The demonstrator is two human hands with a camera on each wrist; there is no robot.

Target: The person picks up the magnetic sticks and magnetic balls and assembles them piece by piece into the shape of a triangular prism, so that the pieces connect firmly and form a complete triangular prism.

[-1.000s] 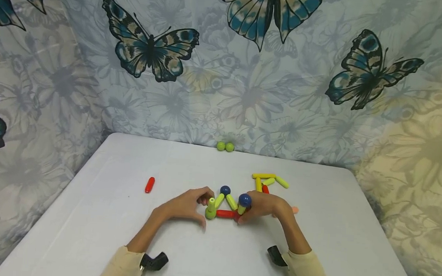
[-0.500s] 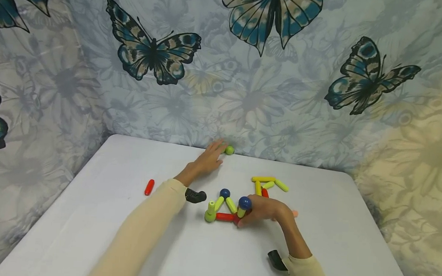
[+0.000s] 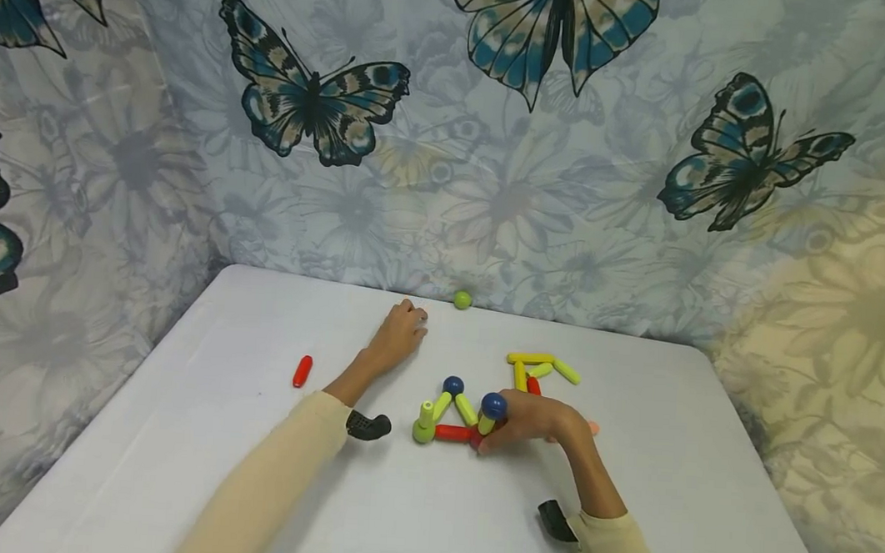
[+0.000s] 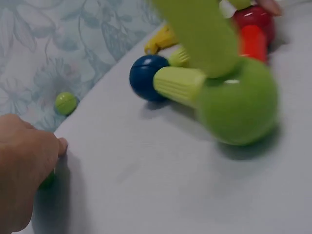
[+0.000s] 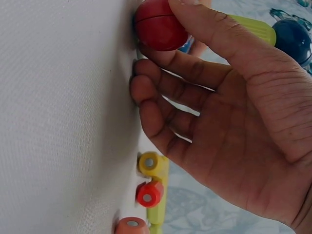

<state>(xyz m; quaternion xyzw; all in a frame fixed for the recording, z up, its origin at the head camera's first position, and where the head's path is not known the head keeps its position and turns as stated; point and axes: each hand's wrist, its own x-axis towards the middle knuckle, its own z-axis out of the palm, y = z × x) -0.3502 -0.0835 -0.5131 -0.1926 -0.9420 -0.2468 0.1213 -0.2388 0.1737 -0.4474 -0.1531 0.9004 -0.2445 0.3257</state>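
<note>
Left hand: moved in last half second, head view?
Yes: the left hand pulled back nearer the camera and slightly left, away from the green ball at the back.

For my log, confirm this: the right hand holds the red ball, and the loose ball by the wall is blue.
In the head view, the loose ball by the wall is green, not blue. The right hand holds the red ball.
</note>
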